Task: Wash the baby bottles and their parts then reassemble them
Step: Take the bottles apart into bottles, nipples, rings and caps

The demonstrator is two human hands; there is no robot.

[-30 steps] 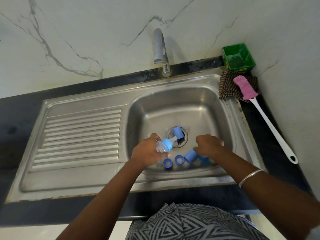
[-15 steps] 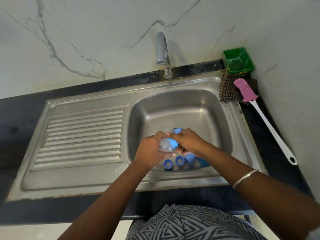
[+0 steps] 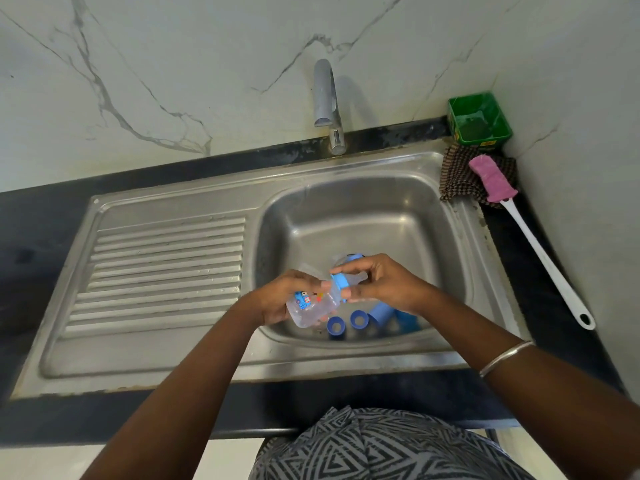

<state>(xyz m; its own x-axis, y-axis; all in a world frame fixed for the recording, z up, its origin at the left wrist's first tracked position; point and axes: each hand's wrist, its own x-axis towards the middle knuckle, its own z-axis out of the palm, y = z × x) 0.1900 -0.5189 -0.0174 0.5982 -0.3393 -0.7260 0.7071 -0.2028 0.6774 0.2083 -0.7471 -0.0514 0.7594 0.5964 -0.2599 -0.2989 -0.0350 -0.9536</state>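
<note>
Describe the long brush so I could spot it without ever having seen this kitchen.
Start at the stainless steel sink and look to the dark counter along its right rim. The long white-handled bottle brush lies there diagonally, its fuzzy pink head resting on a brown checked cloth just below a green square tub.

Bare arms, one bangle, patterned cloth

Both arms are bare from the frame's lower edge to the hands, with no sleeves showing. A thin silver bangle [image 3: 505,358] circles the right forearm a little behind the right hand [image 3: 384,285]. Below both hands, at the waist, is a garment [image 3: 381,448] printed in black-and-grey nested triangles. The left hand [image 3: 280,299] wears nothing.
</note>
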